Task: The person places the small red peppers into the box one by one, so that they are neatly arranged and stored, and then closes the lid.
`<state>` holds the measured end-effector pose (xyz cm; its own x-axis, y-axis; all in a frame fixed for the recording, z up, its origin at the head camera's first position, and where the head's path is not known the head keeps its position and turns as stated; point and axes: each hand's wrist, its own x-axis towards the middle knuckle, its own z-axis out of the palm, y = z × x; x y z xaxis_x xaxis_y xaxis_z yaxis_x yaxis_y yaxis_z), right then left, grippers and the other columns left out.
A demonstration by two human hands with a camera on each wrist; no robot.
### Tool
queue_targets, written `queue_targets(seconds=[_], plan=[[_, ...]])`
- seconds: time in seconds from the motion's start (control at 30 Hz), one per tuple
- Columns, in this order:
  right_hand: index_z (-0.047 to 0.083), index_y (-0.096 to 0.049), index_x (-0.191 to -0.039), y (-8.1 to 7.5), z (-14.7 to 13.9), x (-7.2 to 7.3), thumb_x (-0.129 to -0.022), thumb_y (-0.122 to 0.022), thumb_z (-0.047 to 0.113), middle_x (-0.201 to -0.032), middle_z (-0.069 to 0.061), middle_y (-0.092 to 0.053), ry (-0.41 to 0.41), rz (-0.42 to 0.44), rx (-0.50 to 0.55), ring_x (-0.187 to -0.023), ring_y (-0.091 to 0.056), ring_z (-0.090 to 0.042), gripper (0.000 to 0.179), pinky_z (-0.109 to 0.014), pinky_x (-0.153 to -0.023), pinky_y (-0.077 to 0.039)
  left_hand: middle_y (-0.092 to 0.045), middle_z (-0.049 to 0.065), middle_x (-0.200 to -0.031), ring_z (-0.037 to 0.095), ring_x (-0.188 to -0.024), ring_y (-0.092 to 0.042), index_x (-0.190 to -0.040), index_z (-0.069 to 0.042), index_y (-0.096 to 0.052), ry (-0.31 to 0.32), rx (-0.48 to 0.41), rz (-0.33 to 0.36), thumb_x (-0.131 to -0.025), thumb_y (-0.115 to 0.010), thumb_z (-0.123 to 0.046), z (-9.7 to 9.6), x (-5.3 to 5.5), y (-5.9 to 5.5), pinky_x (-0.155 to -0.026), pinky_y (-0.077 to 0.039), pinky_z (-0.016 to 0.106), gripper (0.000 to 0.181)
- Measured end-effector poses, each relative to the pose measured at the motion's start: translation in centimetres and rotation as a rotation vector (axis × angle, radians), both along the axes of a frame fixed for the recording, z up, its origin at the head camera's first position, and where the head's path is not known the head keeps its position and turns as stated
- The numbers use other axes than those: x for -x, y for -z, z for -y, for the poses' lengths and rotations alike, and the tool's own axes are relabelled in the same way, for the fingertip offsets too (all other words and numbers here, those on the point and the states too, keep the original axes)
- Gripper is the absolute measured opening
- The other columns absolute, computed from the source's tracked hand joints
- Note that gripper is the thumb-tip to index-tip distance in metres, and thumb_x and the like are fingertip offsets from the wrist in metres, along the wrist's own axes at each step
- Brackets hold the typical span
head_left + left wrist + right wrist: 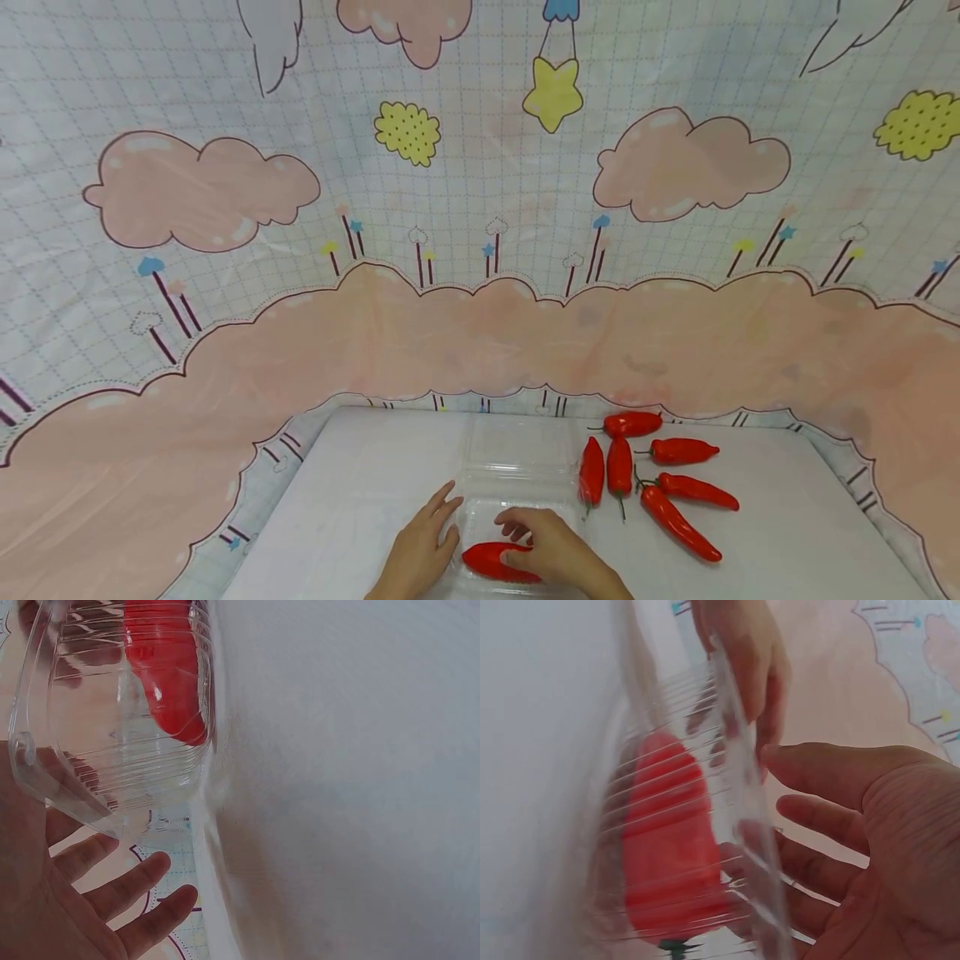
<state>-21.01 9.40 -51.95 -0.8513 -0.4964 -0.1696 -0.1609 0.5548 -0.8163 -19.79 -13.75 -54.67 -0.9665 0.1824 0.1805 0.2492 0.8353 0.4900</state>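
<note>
A clear plastic clamshell box [487, 509] stands with its lid [517, 446] folded back. On its bottom lies a red pepper [487, 560], its green stem [676, 947] toward the right side. My right hand [551, 546] is over the box, its thumb overlapping the pepper in the head view. In the right wrist view, the fingers [817, 862] are spread and loosely bent inside the box, apart from the pepper. My left hand [422, 542] is at the box's left wall, its fingers [124, 892] extended and apart, holding nothing.
To the right of the box lie several more red peppers [678, 523] on the white tabletop [795, 550]; one pepper [591, 472] is right beside the lid. A patterned cloth [480, 342] with clouds rises behind the table.
</note>
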Motion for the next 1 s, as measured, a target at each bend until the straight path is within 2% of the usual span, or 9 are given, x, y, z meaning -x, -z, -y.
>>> queue_targets(seconds=[0.2, 0.43, 0.67, 1.0], plan=[[0.014, -0.064, -0.124, -1.6, -0.2, -0.6, -0.084, -0.077, 0.022, -0.108, -0.003, -0.071, -0.012, -0.052, 0.023, -0.090, -0.064, -0.011, 0.043, -0.037, -0.086, -0.061, -0.047, 0.004, -0.152, 0.028, -0.125, -0.059, -0.132, -0.014, -0.061, -0.008, 0.003, 0.025, -0.092, -0.062, -0.021, 0.0, 0.1, 0.0, -0.093, -0.055, 0.051, 0.041], [0.015, -0.063, -0.125, -3.0, -0.3, -1.2, -0.083, -0.077, 0.025, -0.112, -0.004, -0.071, -0.005, -0.063, 0.027, -0.092, -0.064, -0.012, 0.046, -0.040, -0.088, -0.060, -0.047, 0.004, -0.152, 0.028, -0.124, -0.060, -0.132, -0.014, -0.061, -0.002, 0.000, 0.019, -0.092, -0.062, -0.021, 0.2, 0.2, 0.1, -0.093, -0.055, 0.050, 0.041], [0.017, -0.063, -0.126, -3.6, -1.0, -1.4, -0.084, -0.076, 0.028, -0.115, -0.005, -0.070, -0.001, -0.088, 0.053, -0.094, -0.065, -0.013, 0.045, -0.041, -0.089, -0.060, -0.049, 0.003, -0.150, 0.026, -0.122, -0.061, -0.130, -0.013, -0.063, 0.013, 0.007, -0.035, -0.091, -0.061, -0.019, 0.3, 0.3, 0.4, -0.093, -0.056, 0.049, 0.039], [0.018, -0.062, -0.126, -4.2, -2.4, -1.3, -0.085, -0.075, 0.029, -0.116, -0.007, -0.069, 0.048, -0.060, 0.084, -0.097, -0.065, -0.017, 0.045, -0.046, -0.090, -0.059, -0.049, 0.003, -0.150, 0.025, -0.121, -0.062, -0.129, -0.013, -0.063, 0.018, -0.005, -0.049, -0.092, -0.060, -0.018, 0.4, 0.3, 0.5, -0.091, -0.057, 0.048, 0.038]])
